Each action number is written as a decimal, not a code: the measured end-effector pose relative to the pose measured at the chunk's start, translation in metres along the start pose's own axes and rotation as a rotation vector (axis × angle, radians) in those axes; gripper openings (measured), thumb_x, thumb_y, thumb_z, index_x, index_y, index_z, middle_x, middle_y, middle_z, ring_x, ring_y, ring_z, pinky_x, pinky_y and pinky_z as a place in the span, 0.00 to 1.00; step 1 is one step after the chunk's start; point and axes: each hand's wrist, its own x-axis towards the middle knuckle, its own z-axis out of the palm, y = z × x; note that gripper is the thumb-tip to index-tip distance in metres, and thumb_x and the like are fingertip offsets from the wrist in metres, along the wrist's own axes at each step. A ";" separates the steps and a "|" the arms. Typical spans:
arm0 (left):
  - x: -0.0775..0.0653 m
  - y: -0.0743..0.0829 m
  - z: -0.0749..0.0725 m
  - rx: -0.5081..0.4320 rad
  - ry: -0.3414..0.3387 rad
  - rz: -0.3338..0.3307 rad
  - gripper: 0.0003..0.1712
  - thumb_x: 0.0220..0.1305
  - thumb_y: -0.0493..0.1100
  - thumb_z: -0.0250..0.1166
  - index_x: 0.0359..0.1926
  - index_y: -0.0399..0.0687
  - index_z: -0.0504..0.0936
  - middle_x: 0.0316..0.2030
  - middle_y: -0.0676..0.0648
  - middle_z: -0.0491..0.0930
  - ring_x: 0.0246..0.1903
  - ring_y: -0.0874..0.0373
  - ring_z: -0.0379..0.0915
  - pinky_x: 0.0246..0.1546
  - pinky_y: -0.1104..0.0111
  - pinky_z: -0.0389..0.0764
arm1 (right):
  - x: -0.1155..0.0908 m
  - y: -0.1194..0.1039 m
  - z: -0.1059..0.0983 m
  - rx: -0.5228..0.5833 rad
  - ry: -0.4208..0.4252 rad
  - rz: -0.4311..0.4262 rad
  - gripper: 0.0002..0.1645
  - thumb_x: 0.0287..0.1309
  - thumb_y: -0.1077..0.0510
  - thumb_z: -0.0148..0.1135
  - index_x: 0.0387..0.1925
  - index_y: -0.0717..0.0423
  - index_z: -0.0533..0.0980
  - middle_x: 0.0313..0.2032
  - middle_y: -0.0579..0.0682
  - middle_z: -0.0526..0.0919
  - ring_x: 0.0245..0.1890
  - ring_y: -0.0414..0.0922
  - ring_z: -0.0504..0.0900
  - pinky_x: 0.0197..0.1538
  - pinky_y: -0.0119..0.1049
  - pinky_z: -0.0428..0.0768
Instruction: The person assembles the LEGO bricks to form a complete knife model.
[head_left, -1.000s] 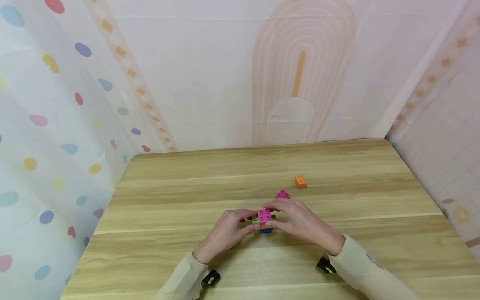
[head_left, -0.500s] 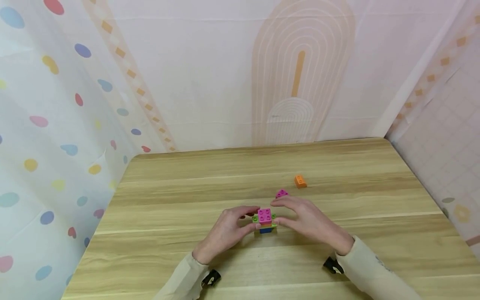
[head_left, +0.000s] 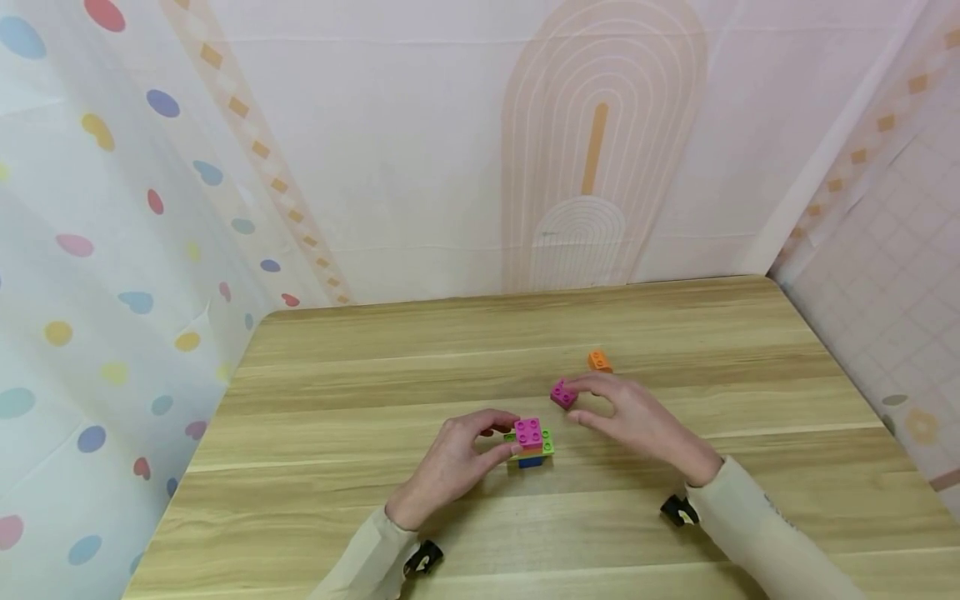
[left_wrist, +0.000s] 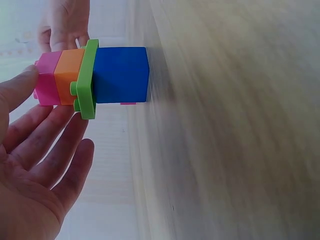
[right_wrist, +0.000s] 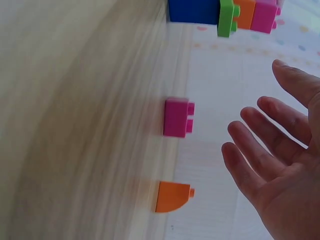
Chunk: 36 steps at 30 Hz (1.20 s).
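Note:
A small stack of toy building bricks stands on the table, with a blue brick at the bottom. Above the blue one come a flat green plate, an orange brick and a pink brick on top. My left hand pinches the upper part of this stack between thumb and fingers. Away to the right, my right hand has its fingers spread and nothing in them. It hovers beside a loose magenta brick, which lies studs up on the table, apart from the fingers in the right wrist view.
Beyond the magenta brick lies an orange brick with a curved side. The wooden table ends at a white patterned curtain at the back; more curtain hangs along the left and right.
My right hand has let go of the stack and moved right and away from me, to the magenta brick. My left hand has stayed at the stack.

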 end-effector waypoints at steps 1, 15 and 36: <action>0.000 0.000 0.000 -0.001 -0.001 0.000 0.20 0.65 0.41 0.73 0.56 0.42 0.84 0.51 0.47 0.87 0.48 0.58 0.83 0.54 0.61 0.84 | 0.001 0.001 -0.001 0.002 -0.006 -0.001 0.24 0.68 0.53 0.69 0.62 0.57 0.80 0.62 0.55 0.82 0.62 0.57 0.79 0.65 0.60 0.76; 0.000 0.002 -0.002 -0.017 -0.015 0.003 0.19 0.67 0.40 0.72 0.56 0.41 0.84 0.51 0.46 0.87 0.49 0.57 0.84 0.54 0.62 0.85 | 0.022 0.017 -0.008 -0.020 -0.192 -0.015 0.28 0.70 0.53 0.67 0.66 0.60 0.76 0.66 0.56 0.78 0.66 0.56 0.76 0.68 0.58 0.74; 0.000 0.003 0.000 -0.008 -0.026 0.021 0.19 0.67 0.41 0.72 0.56 0.40 0.84 0.51 0.46 0.87 0.49 0.58 0.83 0.53 0.63 0.85 | 0.031 0.027 -0.002 -0.070 -0.296 0.052 0.29 0.69 0.59 0.67 0.68 0.61 0.74 0.64 0.60 0.79 0.62 0.56 0.79 0.63 0.53 0.79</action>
